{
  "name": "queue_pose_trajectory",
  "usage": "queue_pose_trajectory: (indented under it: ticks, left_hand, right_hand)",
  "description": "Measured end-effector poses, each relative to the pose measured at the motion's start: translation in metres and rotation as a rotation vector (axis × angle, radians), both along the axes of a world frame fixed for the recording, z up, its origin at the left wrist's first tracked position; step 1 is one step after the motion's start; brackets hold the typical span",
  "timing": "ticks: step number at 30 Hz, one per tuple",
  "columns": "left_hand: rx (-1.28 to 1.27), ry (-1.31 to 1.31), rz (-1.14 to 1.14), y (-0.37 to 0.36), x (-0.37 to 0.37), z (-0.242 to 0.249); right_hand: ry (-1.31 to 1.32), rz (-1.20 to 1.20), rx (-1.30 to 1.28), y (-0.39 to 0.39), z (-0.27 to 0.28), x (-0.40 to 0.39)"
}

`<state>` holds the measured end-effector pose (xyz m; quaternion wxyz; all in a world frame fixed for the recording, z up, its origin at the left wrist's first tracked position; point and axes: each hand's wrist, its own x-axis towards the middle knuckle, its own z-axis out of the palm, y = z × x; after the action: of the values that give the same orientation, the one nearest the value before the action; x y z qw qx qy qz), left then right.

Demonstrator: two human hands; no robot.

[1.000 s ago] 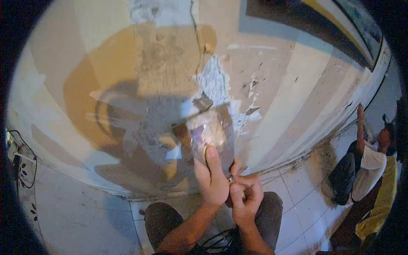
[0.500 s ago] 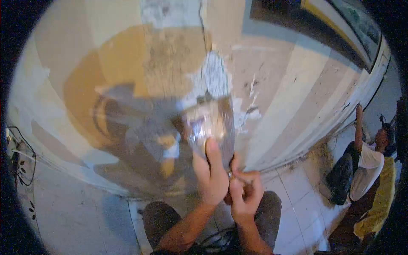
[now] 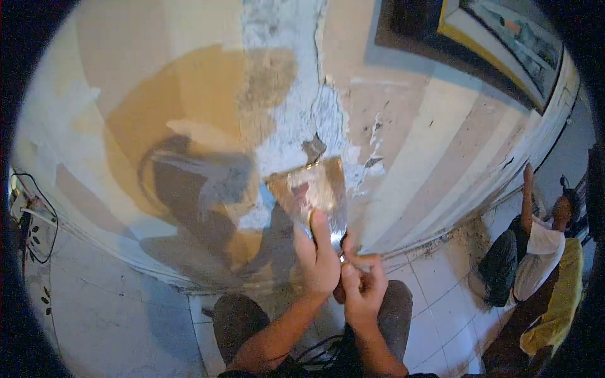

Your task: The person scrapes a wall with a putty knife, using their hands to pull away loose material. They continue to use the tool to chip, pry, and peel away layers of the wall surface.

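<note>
Picture in black-and-gold rectangular frame (image 3: 498,53) upper right. Person in white top, dark trousers (image 3: 541,258) at right, yellow draped cloth (image 3: 558,309) beside. Thin looped black cable (image 3: 56,220) far left. Pale square floor tiles (image 3: 435,327).

I work in a room, apparently domestic: striped wall (image 3: 435,120), framed picture (image 3: 498,47) at right, tiled floor (image 3: 435,280).

Looks forward and down from a head mount, close to the wall (image 3: 435,145) and above the knees (image 3: 241,318). Shows the hands (image 3: 322,268) near, below center. Spreads wide and round, bowing the wall's stripes and taking in floor (image 3: 120,327) at both lower sides.
</note>
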<state>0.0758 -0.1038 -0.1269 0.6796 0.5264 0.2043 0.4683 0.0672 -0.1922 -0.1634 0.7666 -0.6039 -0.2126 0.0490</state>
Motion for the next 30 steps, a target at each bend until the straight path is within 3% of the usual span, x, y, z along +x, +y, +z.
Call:
queue_pose_trajectory:
  ticks: [2, 3, 5, 8, 10, 12, 13, 16, 17, 20, 22, 25, 29, 30]
  left_hand:
    - [-0.034, -0.076, -0.003, -0.002, -0.004, 0.010]
    - [-0.080, -0.054, -0.147, 0.005, -0.007, 0.018]
    - [0.008, -0.074, -0.068, 0.007, 0.001, 0.019]
    - [-0.063, 0.013, -0.143, 0.011, -0.008, 0.007]
    - [-0.046, -0.077, -0.090, 0.007, -0.004, 0.015]
    - [0.200, -0.051, 0.090, 0.005, -0.002, 0.018]
    - [0.054, 0.015, -0.120, 0.012, -0.005, 0.012]
    - [-0.009, -0.032, -0.123, 0.010, 0.003, 0.005]
    - [-0.059, -0.098, -0.223, 0.006, -0.003, 0.012]
    - [-0.049, -0.152, -0.197, 0.005, 0.001, 0.018]
    - [0.126, -0.039, -0.011, 0.002, 0.005, 0.022]
    - [-0.011, -0.139, -0.047, 0.001, 0.009, 0.017]
    - [0.045, -0.113, -0.018, -0.005, 0.008, 0.041]
    - [0.000, -0.166, -0.105, -0.001, 0.011, 0.037]
  right_hand:
    - [0.000, 0.006, 0.004, 0.001, -0.006, 0.002]
    - [0.002, -0.012, 0.007, 0.006, 0.000, 0.003]
    - [0.009, -0.030, -0.003, 0.008, 0.007, 0.000]
    - [-0.033, -0.016, 0.031, 0.010, 0.009, -0.005]
    - [-0.056, -0.022, -0.004, 0.007, 0.006, -0.004]
    - [-0.057, -0.032, -0.059, 0.006, 0.001, -0.002]
    - [0.033, -0.011, -0.026, 0.009, 0.011, -0.002]
    - [0.060, -0.006, 0.050, 0.008, 0.003, 0.000]
    - [0.059, -0.004, 0.053, 0.006, -0.001, 0.000]
    - [-0.017, -0.028, 0.025, 0.013, 0.004, 0.008]
    - [-0.056, -0.065, -0.023, 0.009, 0.007, 0.009]
    - [-0.032, -0.019, 0.035, 0.004, 0.018, 0.008]
    - [-0.019, 0.025, 0.055, 0.009, 0.041, 0.019]
    - [-0.007, 0.042, 0.072, 0.006, 0.039, 0.019]
